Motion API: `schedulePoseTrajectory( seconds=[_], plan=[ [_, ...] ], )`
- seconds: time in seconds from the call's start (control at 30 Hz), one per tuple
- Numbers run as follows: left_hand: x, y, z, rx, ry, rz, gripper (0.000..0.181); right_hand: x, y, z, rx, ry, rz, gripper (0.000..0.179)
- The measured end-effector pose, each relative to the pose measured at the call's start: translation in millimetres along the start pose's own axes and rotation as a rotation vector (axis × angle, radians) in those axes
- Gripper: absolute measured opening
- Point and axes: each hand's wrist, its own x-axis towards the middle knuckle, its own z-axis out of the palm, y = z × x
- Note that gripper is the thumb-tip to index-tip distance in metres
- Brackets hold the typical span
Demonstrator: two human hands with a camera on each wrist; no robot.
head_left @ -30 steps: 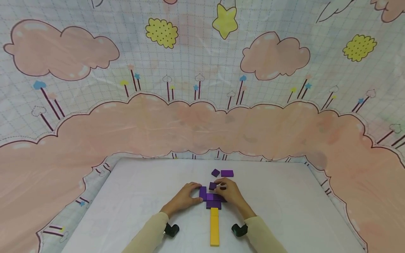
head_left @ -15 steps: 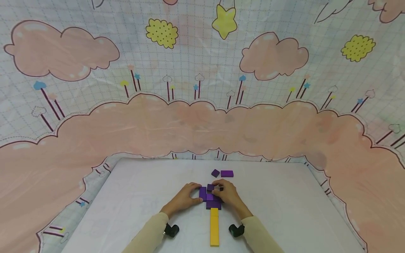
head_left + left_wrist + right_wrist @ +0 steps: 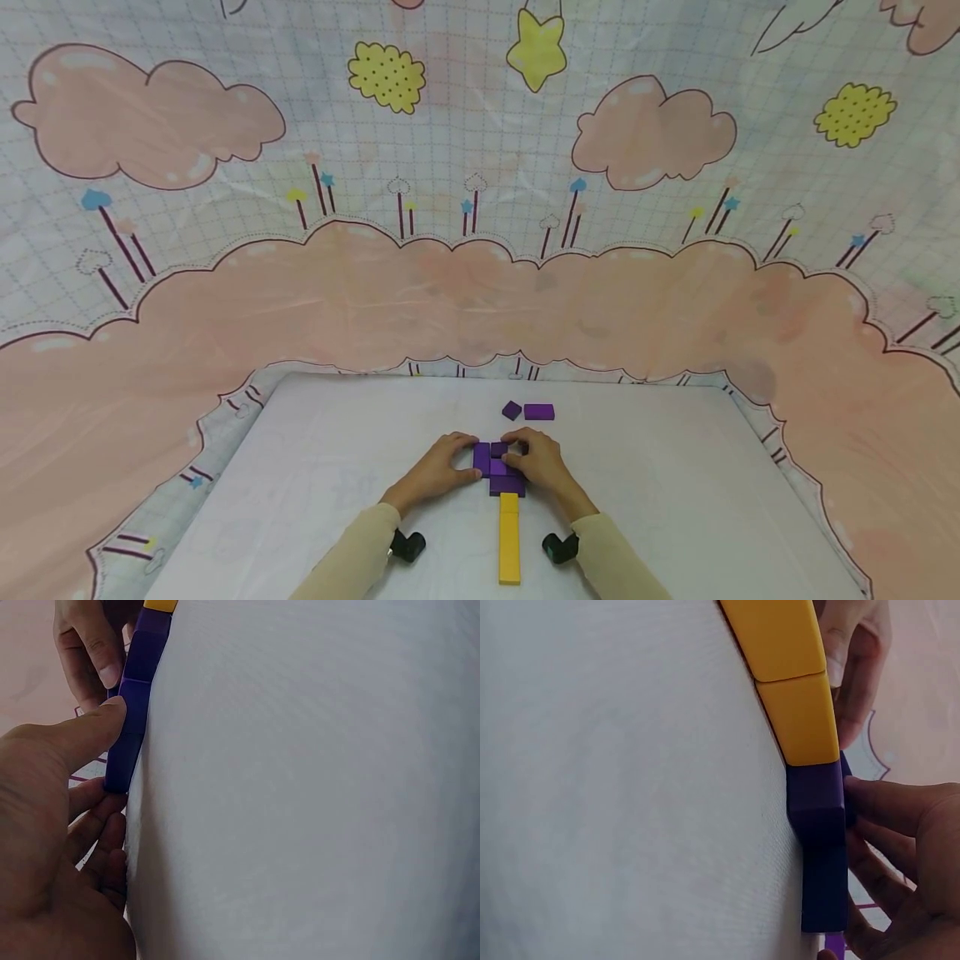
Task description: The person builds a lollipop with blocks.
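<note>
In the head view my left hand (image 3: 437, 471) holds a purple rectangular block (image 3: 482, 460) at its two ends, thumb near and fingers far. My right hand (image 3: 546, 467) pinches a small dark purple block (image 3: 498, 449), which sits against that block's right side. Below it lie a brighter purple block (image 3: 497, 467) and a wide purple block (image 3: 507, 486), partly behind my right fingers. A column of yellow blocks (image 3: 509, 542) runs from the wide block toward me. In the left wrist view my thumb presses the purple block (image 3: 126, 761). The right wrist view shows purple blocks (image 3: 824, 885) beside my right fingers.
Farther back on the white tabletop (image 3: 360, 417) lie a small turned purple block (image 3: 512, 410) and a purple rectangular block (image 3: 539, 412). A patterned cloth (image 3: 465, 300) hangs behind the table. Dark wrist devices (image 3: 408, 547) sit at both cuffs.
My right hand has moved slightly left and brought the small purple block down beside the left rectangular block. The left hand keeps its place.
</note>
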Motion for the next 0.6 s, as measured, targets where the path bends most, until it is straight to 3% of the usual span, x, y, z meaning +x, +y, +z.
schedulePoseTrajectory(
  seconds=[0.6],
  plan=[
    [2.6,-2.0,0.8,-0.003,-0.001,-0.006,0.059,0.3,2.2,-0.7,-0.003,0.000,-0.004,0.023]
  ],
)
